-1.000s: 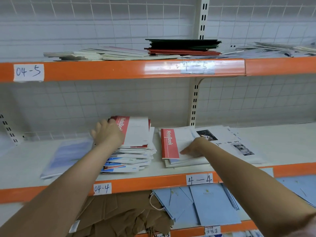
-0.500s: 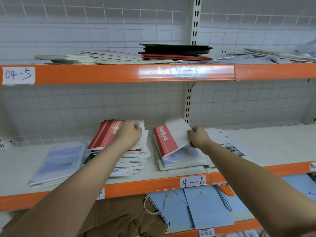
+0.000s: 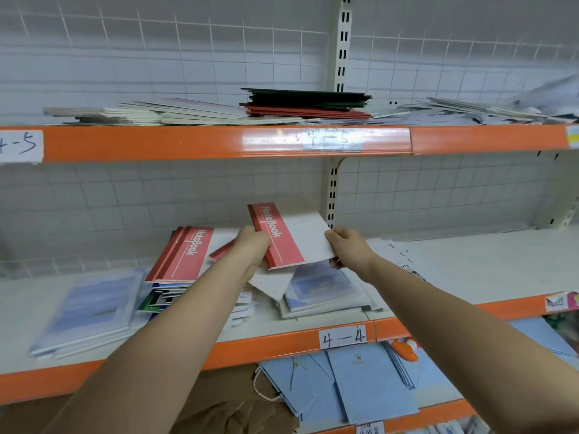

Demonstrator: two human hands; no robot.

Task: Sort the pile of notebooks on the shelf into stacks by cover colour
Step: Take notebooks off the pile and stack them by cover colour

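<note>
A red-and-white notebook [image 3: 289, 238] marked "NoteBook" hangs tilted above the middle shelf [image 3: 470, 264]. My right hand [image 3: 349, 249] pinches its right white edge. My left hand [image 3: 252, 249] is at its red spine side, fingers curled round the raised top red notebooks [image 3: 185, 255] of the left pile; whether it also touches the lifted one I cannot tell. Under those red ones lie blue and green covers [image 3: 156, 300]. Below the lifted notebook, a blue-cover notebook [image 3: 322, 286] tops the middle pile.
A stack of pale blue notebooks [image 3: 91, 308] lies at the shelf's left. White printed sheets [image 3: 404, 261] spread to the right. The upper shelf holds green and red stacks [image 3: 307, 103]. Blue paper bags [image 3: 360, 380] and brown bags [image 3: 235, 402] fill the shelf below.
My right hand has lifted the red-and-white notebook off the middle pile and carried it up and left towards my left hand. My left hand has tilted up the left pile's red notebooks.
</note>
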